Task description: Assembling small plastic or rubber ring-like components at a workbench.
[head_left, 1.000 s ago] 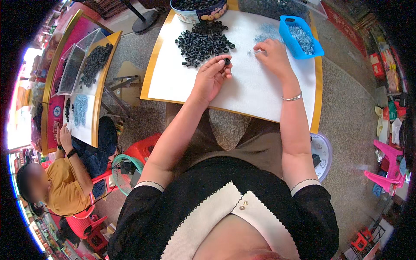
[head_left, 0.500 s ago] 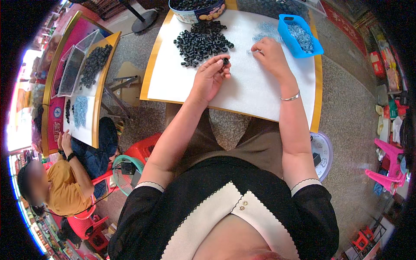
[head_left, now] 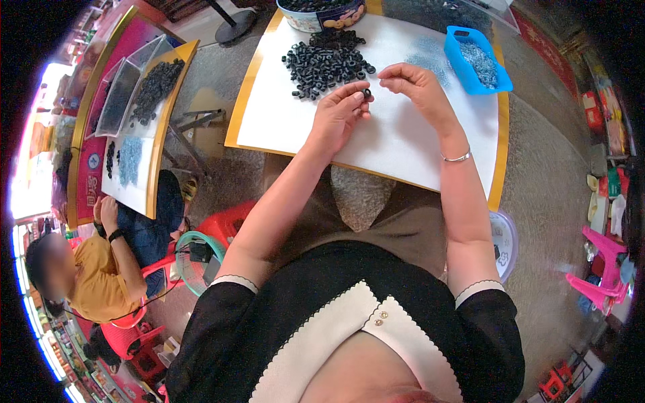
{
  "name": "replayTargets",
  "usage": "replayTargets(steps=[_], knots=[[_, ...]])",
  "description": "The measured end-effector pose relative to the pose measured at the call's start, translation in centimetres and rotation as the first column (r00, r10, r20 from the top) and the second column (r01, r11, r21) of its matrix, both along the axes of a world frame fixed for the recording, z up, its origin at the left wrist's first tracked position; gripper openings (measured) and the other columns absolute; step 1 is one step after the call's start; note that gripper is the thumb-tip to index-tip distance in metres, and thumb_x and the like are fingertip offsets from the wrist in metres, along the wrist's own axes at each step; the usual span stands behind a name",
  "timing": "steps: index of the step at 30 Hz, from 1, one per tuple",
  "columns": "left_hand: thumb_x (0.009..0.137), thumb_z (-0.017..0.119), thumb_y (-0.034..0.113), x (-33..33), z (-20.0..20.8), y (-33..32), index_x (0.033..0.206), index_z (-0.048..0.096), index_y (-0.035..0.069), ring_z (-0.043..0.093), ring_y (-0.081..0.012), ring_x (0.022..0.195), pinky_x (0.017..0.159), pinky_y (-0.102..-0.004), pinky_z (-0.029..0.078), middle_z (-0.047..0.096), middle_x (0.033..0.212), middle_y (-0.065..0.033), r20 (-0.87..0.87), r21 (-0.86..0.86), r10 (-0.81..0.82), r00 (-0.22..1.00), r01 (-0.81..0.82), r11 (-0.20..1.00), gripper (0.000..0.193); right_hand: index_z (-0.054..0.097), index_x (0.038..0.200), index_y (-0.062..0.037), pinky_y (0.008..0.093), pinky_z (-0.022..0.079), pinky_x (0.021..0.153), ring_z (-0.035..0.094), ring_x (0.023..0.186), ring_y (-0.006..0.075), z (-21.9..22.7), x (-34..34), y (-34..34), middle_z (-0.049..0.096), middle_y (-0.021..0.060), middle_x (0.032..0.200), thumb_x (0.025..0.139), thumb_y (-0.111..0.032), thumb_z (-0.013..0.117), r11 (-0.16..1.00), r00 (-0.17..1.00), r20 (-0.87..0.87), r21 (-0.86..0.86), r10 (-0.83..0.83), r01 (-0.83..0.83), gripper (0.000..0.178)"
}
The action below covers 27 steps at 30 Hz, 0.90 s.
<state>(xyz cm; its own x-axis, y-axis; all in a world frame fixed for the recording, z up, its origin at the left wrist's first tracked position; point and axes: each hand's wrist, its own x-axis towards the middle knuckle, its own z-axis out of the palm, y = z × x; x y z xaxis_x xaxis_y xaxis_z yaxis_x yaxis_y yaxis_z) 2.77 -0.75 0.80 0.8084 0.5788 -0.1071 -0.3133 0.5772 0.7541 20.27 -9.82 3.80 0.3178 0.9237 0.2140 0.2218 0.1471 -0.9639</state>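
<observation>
My left hand (head_left: 338,115) is closed on a small black ring-shaped piece (head_left: 366,93), pinched between thumb and fingers above the white tabletop (head_left: 295,131). Close to its right, my right hand (head_left: 418,91) has thumb and forefinger pressed together; whatever they hold is too small to make out. Just beyond my left hand lies a heap of black pieces (head_left: 326,70), short and tube-like. Small clear bluish pieces (head_left: 430,59) are scattered past my right hand. A blue plastic basket (head_left: 451,46) at the right holds more of them.
A round tin (head_left: 302,22) full of black pieces stands at the far edge. To the left, a person in a yellow shirt (head_left: 101,272) sits at another table (head_left: 144,195) with similar pieces. A green basket (head_left: 185,272) is beside my left arm; a pink stool (head_left: 605,262) stands far right.
My right hand has moved from the scattered clear pieces toward my left hand, its fingertips now close to the black piece. My left hand still holds that piece. The whole view has shifted slightly.
</observation>
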Motion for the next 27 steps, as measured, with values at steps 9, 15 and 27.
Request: replayTargets(steps=[9, 15, 27], knots=[[0.09, 0.055, 0.006, 0.1, -0.2, 0.0, 0.107, 0.057, -0.002, 0.058, -0.0121, 0.075, 0.069, -0.0244, 0.05, 0.063, 0.091, -0.0083, -0.021, 0.023, 0.046, 0.999, -0.046, 0.999, 0.019, 0.064, 0.089, -0.0026, 0.0223, 0.045, 0.076, 0.055, 0.08, 0.0065, 0.3, -1.6, 0.3, 0.063, -0.0008, 0.082, 0.083, -0.011, 0.064, 0.986, 0.988, -0.005, -0.059, 0.155, -0.155, 0.01], [0.089, 0.056, 0.006, 0.3, -0.4, 0.1, 0.107, 0.058, -0.004, 0.058, -0.0118, 0.073, 0.066, -0.0253, 0.051, 0.062, 0.087, -0.0071, -0.046, 0.103, 0.041, 0.998, -0.036, 0.994, 0.02, 0.059, 0.089, -0.0038, 0.0217, 0.044, 0.074, 0.053, 0.077, 0.0059, -0.6, -1.7, 0.6, 0.058, -0.002, 0.08, 0.083, -0.011, 0.064, 0.986, 0.989, 0.016, -0.073, 0.148, -0.146, 0.01], [0.091, 0.052, 0.013, -0.4, -0.9, 1.3, 0.11, 0.052, -0.002, 0.056, -0.0117, 0.072, 0.062, -0.0238, 0.051, 0.058, 0.091, -0.0073, 0.175, -0.173, -0.053, 0.983, 0.084, 0.981, 0.024, 0.064, 0.083, -0.0051, 0.0197, 0.038, 0.061, 0.044, 0.063, 0.005, -1.8, -0.1, 1.3, 0.05, -0.0047, 0.066, 0.083, -0.019, 0.063, 0.984, 0.972, -0.155, -0.02, -0.179, 0.178, 0.013]])
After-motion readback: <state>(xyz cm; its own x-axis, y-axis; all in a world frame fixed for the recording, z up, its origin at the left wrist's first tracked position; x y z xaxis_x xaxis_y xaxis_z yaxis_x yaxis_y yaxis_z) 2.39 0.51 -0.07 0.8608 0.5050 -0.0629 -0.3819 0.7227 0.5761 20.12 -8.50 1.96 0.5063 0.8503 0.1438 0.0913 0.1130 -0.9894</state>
